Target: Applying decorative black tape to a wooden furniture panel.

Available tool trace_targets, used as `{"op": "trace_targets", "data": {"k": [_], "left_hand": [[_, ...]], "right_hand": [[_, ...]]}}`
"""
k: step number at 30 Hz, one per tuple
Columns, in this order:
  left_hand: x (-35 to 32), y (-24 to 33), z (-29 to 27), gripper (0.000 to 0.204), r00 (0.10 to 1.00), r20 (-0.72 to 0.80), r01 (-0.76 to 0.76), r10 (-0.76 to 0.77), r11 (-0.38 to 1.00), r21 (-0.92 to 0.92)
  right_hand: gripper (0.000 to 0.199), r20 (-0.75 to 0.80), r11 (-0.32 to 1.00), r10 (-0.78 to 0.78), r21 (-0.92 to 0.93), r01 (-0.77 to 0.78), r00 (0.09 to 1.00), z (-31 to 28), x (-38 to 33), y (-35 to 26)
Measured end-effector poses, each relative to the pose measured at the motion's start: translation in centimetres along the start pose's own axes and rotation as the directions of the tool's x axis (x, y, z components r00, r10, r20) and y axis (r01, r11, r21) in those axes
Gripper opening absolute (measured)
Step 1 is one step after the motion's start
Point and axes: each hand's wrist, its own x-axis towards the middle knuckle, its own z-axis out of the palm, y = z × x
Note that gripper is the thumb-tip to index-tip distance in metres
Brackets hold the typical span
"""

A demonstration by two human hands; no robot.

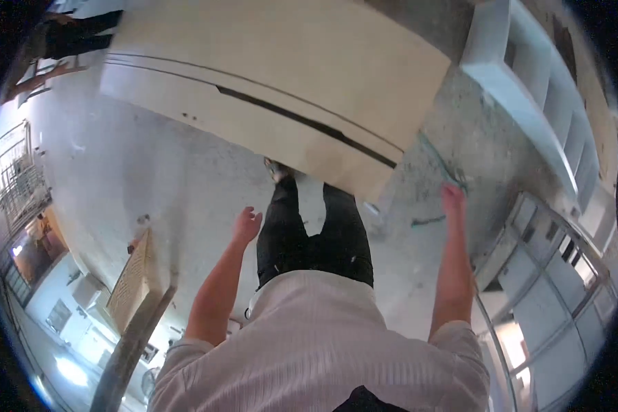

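My left hand [247, 224] hangs beside my left thigh, fingers loosely bent and apart, with nothing in it. Out to the right, my right hand [453, 198] is closed like a fist. A thin green cord [441, 156] runs up to this fist; whether the fingers grip it or it lies on the floor behind them, I cannot tell. In front of my legs is a large beige board [268, 51] with thin dark lines and a long dark slot across it. Its near edge overlaps my feet in view, and neither hand touches it.
Another person's arm [38, 82] reaches in at the far left, near the board. A pale shelf unit [529, 86] stands at the far right. A metal frame with panels [539, 275] is at the right, a metal post [134, 343] at the lower left. Grey concrete floor [178, 172] lies between.
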Motion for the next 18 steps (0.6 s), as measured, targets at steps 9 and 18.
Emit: {"op": "trace_targets", "data": {"k": [9,18], "left_hand": [[3.2,-3.3,9.5,0.048,0.961,0.150,0.200,-0.231,0.959,0.201],[6.8,-6.6,14.2,0.051,0.954,0.055,0.256,-0.295,0.895,0.366]], "right_hand": [[0.022,0.350,0.991,-0.080,0.125,0.038,0.933,31.1,0.9,-17.6],[0.015,0.265,0.949,-0.304,0.169,0.266,0.915,40.8,6.5,-21.9]]}}
